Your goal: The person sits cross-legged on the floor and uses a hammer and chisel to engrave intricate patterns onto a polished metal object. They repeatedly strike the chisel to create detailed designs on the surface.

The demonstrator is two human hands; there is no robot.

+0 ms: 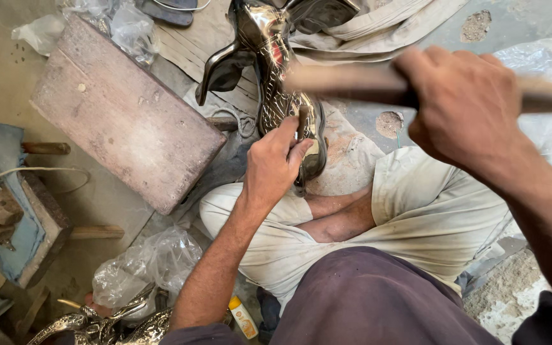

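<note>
Between the crossed legs, at about twelve o'clock from the lap, a shiny metal animal figure (276, 83) lies on cloth, its long axis running twelve to six, head end pointing to twelve. The left hand (276, 163) pinches a small punch (302, 121) against its lower body. The right hand (464, 105), clenched on a blurred hammer handle (346, 83), is raised at two o'clock. Good blows probably need the punch steady and square.

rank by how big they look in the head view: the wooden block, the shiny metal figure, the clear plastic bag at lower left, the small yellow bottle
1. Wooden block
2. Shiny metal figure, partly cut off at the top edge, so unsure against the block
3. Clear plastic bag
4. Small yellow bottle
</note>
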